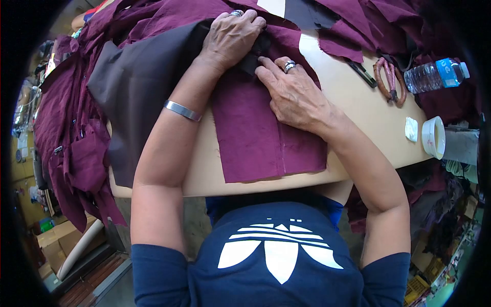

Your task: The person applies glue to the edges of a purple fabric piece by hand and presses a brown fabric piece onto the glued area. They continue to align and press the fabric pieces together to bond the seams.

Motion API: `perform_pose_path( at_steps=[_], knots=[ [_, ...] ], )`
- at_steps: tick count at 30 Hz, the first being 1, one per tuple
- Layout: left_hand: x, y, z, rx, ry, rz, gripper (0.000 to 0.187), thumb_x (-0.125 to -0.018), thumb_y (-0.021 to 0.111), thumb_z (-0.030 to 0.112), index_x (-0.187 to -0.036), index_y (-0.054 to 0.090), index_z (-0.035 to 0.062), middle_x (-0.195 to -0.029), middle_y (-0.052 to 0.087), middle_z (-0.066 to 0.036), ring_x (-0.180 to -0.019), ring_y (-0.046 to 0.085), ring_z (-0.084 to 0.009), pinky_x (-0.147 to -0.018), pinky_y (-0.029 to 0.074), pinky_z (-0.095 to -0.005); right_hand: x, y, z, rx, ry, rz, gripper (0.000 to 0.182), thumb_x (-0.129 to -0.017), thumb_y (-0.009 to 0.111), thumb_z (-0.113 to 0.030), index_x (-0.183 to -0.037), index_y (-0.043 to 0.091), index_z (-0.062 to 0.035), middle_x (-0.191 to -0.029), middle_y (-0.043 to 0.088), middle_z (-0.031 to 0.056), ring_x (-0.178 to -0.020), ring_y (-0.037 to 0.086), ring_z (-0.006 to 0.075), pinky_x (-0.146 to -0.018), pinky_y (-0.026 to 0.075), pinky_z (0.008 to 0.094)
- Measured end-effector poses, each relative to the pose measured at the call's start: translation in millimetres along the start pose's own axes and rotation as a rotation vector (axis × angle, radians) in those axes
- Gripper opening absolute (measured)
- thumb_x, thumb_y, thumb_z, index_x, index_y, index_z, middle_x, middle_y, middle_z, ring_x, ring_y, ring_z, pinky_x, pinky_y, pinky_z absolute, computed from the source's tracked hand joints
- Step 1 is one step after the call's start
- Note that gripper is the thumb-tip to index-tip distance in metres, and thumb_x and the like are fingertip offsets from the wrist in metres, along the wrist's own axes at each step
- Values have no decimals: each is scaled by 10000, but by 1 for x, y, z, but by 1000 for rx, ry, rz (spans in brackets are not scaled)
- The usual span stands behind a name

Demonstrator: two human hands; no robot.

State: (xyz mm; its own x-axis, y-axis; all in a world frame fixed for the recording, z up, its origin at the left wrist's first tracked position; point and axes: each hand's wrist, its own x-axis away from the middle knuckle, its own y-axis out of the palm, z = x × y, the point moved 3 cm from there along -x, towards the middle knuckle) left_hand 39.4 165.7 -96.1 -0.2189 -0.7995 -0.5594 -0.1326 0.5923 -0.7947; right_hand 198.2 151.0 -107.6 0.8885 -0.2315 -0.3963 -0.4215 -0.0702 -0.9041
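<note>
A maroon cloth garment piece [245, 138] with a seam line lies across the cream table in front of me. Dark grey lining cloth [138, 87] spreads to its left and runs under my left wrist. My left hand [232, 41], with a ring, is closed on the dark cloth at the top of the maroon piece. Close beside it, my right hand [296, 97] pinches the edge of the same dark cloth with thumb and fingertips, its palm over the maroon piece. The folded bit between the hands is partly hidden by my fingers.
Maroon fabric [76, 133] hangs over the table's left side, with more heaped at the back. On the right are orange-handled scissors [391, 82], a dark slim tool [362, 74], a water bottle [434, 75], a white bowl [433, 137] and a small white piece [411, 129].
</note>
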Motion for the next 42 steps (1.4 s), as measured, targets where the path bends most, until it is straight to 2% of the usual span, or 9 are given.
perform_pose_path(
  at_steps=[6, 10, 13, 20, 26, 29, 30, 34, 42],
  knots=[
    [3, -2, -1, 67, -47, -38, 130, -827, 543, 181, -931, 608, 139, -904, 608, -18, -810, 624, -203, -751, 432, -353, -7, 1, 2, -51, 29, 42, 366, -691, 577, -57, -1033, 487, 35, -1091, 526, 222, -982, 538, 357, -780, 478, 442],
    [12, -45, 18, 228, 31, 285, 165, -756, 592, 149, -921, 590, 142, -916, 612, 6, -834, 605, -193, -813, 381, -375, -6, -1, 2, -61, 45, -5, 372, -680, 596, -67, -1030, 492, 5, -1032, 531, 191, -966, 540, 350, -760, 478, 443],
    [31, -47, 27, 189, -25, 33, 179, -781, 575, 129, -959, 594, 139, -977, 613, -9, -906, 601, -199, -875, 376, -386, -1, -3, 3, -83, -41, 63, 370, -684, 585, -36, -1044, 500, -18, -1016, 541, 164, -967, 543, 338, -747, 475, 437],
    [38, -9, 10, 370, -234, -115, 193, -871, 546, 245, -971, 619, 97, -1056, 608, -20, -997, 577, -221, -908, 393, -384, 46, -35, -18, -310, -98, -72, 409, -692, 578, 22, -1091, 523, -44, -1123, 578, 152, -978, 553, 319, -795, 467, 408],
    [38, -16, 13, 429, -284, -126, 290, -806, 640, 331, -955, 613, 84, -1038, 606, -10, -990, 576, -212, -912, 388, -385, 91, -54, -65, -265, -151, -104, 491, -767, 601, -85, -1248, 507, -113, -1137, 576, 142, -969, 590, 286, -921, 438, 413],
    [38, -10, 10, 465, -282, -117, 277, -795, 652, 322, -940, 610, 89, -1018, 606, -11, -992, 572, -210, -911, 386, -387, 89, -39, -69, -113, -199, 34, 436, -822, 560, -134, -1257, 523, -141, -1104, 592, 137, -971, 596, 257, -938, 430, 409],
    [37, -9, 10, 477, -273, -112, 274, -794, 652, 323, -934, 609, 91, -1016, 605, -12, -990, 571, -212, -909, 387, -387, 86, -39, -72, -143, -202, 72, 443, -749, 602, -54, -1189, 564, -83, -1048, 612, 119, -924, 614, 250, -904, 457, 410],
    [36, -11, 9, 481, -290, -126, 261, -791, 653, 321, -916, 602, 98, -1004, 604, -15, -986, 567, -220, -901, 389, -386, 81, -37, -75, -266, -147, 143, 450, -702, 600, -16, -1149, 607, -71, -858, 611, 105, -786, 613, 228, -738, 514, 375],
    [41, -5, 14, 482, -316, -211, 342, -804, 634, 357, -1006, 569, 89, -1090, 573, -29, -1053, 539, -228, -996, 332, -428, 90, -32, -77, -187, -154, 191, 409, -777, 572, -77, -1185, 589, -57, -860, 618, 118, -792, 627, 212, -803, 514, 362]
  ],
)
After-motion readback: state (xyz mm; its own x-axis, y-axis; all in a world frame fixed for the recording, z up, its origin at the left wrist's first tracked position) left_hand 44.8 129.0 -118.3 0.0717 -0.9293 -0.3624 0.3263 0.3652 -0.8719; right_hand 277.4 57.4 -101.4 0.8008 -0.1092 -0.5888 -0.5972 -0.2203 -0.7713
